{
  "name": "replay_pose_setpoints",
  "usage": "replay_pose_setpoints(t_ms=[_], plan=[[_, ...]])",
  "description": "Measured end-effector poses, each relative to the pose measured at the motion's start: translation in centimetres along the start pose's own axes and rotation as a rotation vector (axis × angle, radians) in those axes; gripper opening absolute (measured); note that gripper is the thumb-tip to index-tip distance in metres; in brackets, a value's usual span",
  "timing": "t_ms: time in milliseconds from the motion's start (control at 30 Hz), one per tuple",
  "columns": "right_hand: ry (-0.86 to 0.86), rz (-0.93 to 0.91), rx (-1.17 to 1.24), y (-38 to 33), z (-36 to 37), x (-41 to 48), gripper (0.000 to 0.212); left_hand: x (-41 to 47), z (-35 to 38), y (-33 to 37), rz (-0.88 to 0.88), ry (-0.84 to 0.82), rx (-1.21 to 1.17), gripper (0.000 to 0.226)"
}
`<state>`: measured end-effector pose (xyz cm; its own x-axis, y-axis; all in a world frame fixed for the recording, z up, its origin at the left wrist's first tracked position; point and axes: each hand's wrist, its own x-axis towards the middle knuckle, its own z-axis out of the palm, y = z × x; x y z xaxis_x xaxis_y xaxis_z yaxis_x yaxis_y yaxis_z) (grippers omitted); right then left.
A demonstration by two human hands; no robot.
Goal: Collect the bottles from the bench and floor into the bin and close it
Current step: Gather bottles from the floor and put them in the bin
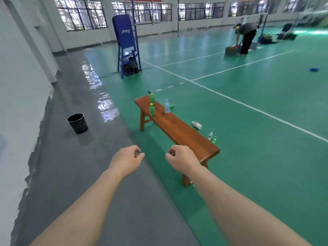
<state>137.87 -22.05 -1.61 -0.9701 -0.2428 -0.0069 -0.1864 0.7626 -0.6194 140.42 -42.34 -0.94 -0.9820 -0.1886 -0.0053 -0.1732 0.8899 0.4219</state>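
Note:
A brown wooden bench stands on the green floor ahead. On its far end stand two green bottles and a clear bottle. Beyond the bench on the floor lie a clear bottle with a red label, a small clear bottle, a green bottle and another green one. A black bin stands open on the grey strip to the left. My left hand and right hand hover near the bench's near end, fingers loosely curled, holding nothing.
A blue umpire chair stands farther back with a dark bag under it. A person bends over a box at the far right. A white wall runs along the left. A blue object lies on the court.

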Motion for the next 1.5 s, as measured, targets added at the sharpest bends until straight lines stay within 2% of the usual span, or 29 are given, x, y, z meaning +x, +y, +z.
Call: replay_pose_setpoints(t_ms=[233,467,667,800,1100,1300,1500], plan=[[0.041,0.062,-0.033,14.7,-11.1,10.3,0.021,12.6,6.8,15.7,-0.009,-0.054,0.028,0.033],[0.001,0.052,0.009,19.9,-15.7,21.8,0.023,23.1,9.1,21.6,-0.081,-0.075,0.046,0.035],[-0.04,0.079,-0.073,26.1,-17.0,35.5,0.023,37.9,15.0,25.1,-0.099,-0.106,-0.03,0.033],[-0.072,0.127,-0.121,30.5,-19.4,43.9,0.027,47.3,18.0,28.3,-0.095,-0.157,0.003,0.033],[-0.113,0.226,-0.108,44.6,-26.3,61.9,0.028,66.2,25.7,40.4,-0.031,-0.232,0.116,0.038],[-0.234,0.129,-0.156,54.6,-29.7,75.0,0.028,75.4,33.2,46.8,-0.215,-0.246,0.085,0.042],[-0.329,0.024,-0.245,59.1,-31.6,85.6,0.029,81.6,36.9,50.6,-0.363,-0.274,0.009,0.048]])
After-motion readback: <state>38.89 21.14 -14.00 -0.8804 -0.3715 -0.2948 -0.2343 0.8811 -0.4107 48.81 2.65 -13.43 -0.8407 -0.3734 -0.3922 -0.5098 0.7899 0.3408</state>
